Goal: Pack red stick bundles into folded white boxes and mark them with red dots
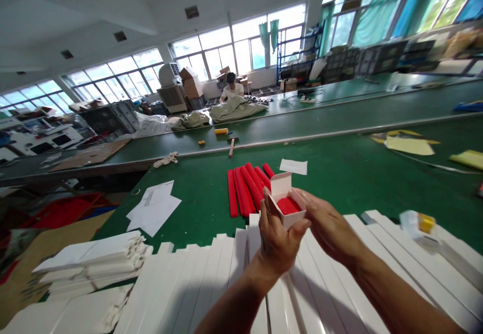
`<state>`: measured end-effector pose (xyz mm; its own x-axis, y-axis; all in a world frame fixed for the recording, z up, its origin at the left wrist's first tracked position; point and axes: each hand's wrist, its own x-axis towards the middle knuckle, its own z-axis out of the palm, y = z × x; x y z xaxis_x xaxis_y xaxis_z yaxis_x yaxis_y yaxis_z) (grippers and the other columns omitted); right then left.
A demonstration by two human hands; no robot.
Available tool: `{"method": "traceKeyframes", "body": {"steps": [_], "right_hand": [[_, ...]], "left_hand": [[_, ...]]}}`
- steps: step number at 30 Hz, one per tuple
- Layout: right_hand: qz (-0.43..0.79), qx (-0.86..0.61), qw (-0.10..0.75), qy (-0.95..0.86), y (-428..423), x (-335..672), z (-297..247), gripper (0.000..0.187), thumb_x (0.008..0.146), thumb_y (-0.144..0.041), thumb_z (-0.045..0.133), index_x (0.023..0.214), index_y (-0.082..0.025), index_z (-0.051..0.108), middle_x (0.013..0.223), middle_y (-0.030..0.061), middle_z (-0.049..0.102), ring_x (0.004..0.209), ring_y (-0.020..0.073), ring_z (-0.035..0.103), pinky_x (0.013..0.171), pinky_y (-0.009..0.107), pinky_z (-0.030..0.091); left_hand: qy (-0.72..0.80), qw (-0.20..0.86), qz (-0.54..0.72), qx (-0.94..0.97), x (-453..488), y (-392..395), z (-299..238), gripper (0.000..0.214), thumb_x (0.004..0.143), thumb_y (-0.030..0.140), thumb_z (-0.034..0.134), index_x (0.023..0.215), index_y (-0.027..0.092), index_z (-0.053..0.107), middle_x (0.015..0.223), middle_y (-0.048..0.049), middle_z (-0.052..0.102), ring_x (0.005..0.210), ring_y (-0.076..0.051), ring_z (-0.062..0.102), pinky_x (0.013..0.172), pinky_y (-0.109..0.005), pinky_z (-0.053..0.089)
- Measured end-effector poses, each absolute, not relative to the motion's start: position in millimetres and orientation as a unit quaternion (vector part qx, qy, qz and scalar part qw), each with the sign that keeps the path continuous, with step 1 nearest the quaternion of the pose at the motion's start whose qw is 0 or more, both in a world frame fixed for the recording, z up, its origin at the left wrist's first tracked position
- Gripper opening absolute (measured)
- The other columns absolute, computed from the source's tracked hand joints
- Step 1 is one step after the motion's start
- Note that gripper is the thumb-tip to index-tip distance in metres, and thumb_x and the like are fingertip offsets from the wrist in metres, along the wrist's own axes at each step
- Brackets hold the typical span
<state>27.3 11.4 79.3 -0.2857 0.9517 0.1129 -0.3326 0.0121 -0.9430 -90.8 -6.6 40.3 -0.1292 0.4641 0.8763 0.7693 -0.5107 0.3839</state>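
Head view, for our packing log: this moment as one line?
left hand: holds white carton | right hand: touches carton | inside: red items

We see a white carton (283, 219) with red filling (287, 205) inside, and red rods (243, 190) on a green workbench (339, 173).

head-worn view, looking forward and down from above, close over the left hand (281, 238) and right hand (330, 226), across a green work table (350, 173); far edges appear somewhat distorted.

A factory packing floor with long green workbenches (339, 173), flat white cartons (86, 268), wide windows (234, 42).
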Motion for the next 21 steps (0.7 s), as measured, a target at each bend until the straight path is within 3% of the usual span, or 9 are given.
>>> {"method": "traceKeyframes", "body": {"steps": [7,13,21], "right_hand": [[0.669,-0.283,0.523,-0.446,9.7,11.8,86.0,0.033,0.092,-0.043,0.059,0.117,-0.022,0.066,0.116,0.0082,0.071,0.096,0.022,0.068,0.081,0.031,0.055],[0.63,-0.293,0.569,-0.441,15.2,4.1,91.2,0.035,0.087,-0.033,0.062,0.121,-0.024,0.059,0.11,0.0055,0.069,0.082,0.0179,0.066,0.067,0.027,0.052],[0.623,-0.302,0.6,-0.402,21.6,-3.8,96.4,0.017,0.076,-0.029,0.07,0.091,-0.022,0.069,0.085,0.0015,0.069,0.072,0.0164,0.062,0.063,0.026,0.048]], "left_hand": [[-0.466,0.132,-0.589,-0.647,-91.4,-4.8,36.0,0.087,0.091,0.056,0.053,0.155,0.009,0.018,0.132,-0.0276,0.059,0.121,-0.03,0.062,0.096,-0.037,0.056],[-0.44,0.152,-0.601,-0.65,-95.3,-2.3,37.4,0.075,0.091,0.047,0.06,0.152,0.014,0.031,0.123,-0.0216,0.067,0.115,-0.029,0.066,0.09,-0.039,0.059],[-0.403,0.108,-0.634,-0.651,-101.5,4.7,43.7,0.051,0.091,0.039,0.064,0.136,0.018,0.052,0.113,-0.0141,0.069,0.108,-0.024,0.066,0.089,-0.037,0.059]]}}
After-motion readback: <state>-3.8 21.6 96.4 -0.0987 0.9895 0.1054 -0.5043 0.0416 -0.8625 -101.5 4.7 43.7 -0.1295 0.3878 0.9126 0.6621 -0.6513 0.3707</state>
